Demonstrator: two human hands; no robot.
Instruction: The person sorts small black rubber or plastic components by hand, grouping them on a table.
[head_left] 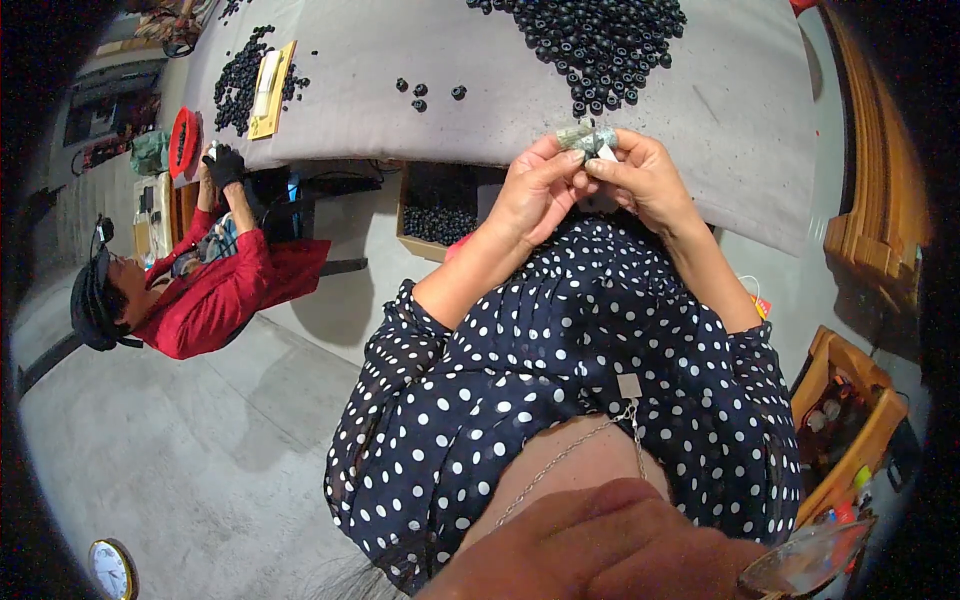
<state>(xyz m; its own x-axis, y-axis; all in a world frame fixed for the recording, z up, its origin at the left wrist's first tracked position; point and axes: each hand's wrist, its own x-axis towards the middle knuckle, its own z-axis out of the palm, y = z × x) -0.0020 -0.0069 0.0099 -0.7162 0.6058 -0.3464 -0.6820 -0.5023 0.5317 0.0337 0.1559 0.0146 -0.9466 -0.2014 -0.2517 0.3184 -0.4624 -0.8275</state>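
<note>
My left hand point(537, 192) and my right hand point(650, 182) meet at the table's near edge, thumbs and index fingers pinched together. Greenish-grey, tape-like wrapping point(577, 136) covers the fingertips there. Between the thumbs shows a bit of something small and dark, mostly hidden by the fingers, so its kind cannot be made out. A small white scrap point(607, 153) sits by the right thumb. Just beyond my hands lies a large heap of small round black parts point(600, 50), some with ring-shaped ends. Several single black parts point(420, 104) lie to the left on the cloth.
A grey cloth covers the table point(370, 120). Under its edge stands a cardboard box point(425, 247) holding black parts. At left, a co-worker in a red top point(215, 290) sits near a smaller black pile point(240, 85), a yellow-and-white block point(267, 92) and a red bowl point(184, 142).
</note>
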